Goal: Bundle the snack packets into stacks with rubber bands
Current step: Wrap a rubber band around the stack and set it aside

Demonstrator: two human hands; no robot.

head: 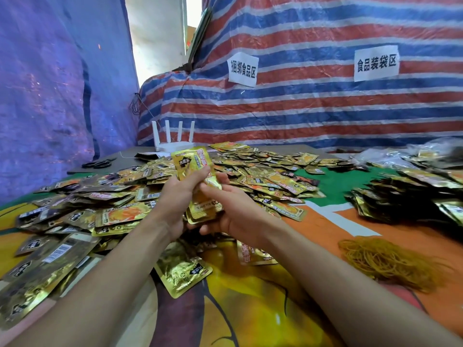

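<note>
Left hand (175, 196) and right hand (235, 210) together around upright packet stack (191, 162)

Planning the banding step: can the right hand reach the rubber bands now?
Probably yes: bare cloth lies between right hand and rubber bands, but it must first release the packet stack.

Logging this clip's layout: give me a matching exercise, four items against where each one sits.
Items: 1 rubber bands; 2 scissors; 3 router; 4 stack of packets.
Places: A far left, flat on the grey board; B held by left hand and right hand; C near right, on the orange cloth; D at the back, four antennas upright.
Pairs: 1-C; 2-A; 3-D; 4-B.
</note>
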